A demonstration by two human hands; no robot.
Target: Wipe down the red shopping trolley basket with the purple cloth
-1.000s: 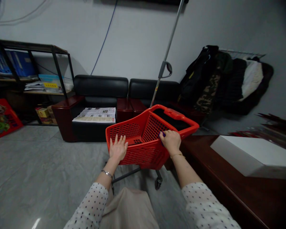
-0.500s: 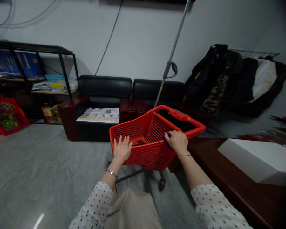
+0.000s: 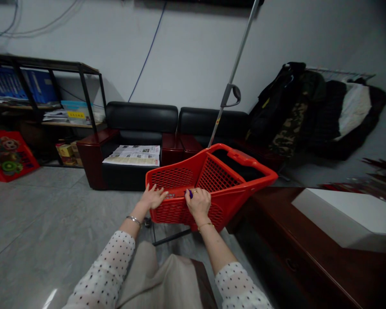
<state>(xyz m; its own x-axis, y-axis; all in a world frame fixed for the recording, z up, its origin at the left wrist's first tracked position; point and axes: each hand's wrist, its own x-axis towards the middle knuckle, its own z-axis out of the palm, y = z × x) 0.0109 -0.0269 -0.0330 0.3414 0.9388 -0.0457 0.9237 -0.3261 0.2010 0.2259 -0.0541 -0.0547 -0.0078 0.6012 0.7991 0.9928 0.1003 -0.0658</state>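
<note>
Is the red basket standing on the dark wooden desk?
No, the red basket stands on the grey floor beside the desk.

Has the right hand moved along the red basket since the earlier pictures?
Yes. The right hand slid left along the basket rim, from its right side toward the left hand.

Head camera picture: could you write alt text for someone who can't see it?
A person's left hand and right hand rest on the near rim of a red plastic shopping cart, the right pinching a small purple item. Behind stand black armchairs, one holding newspapers.
</note>
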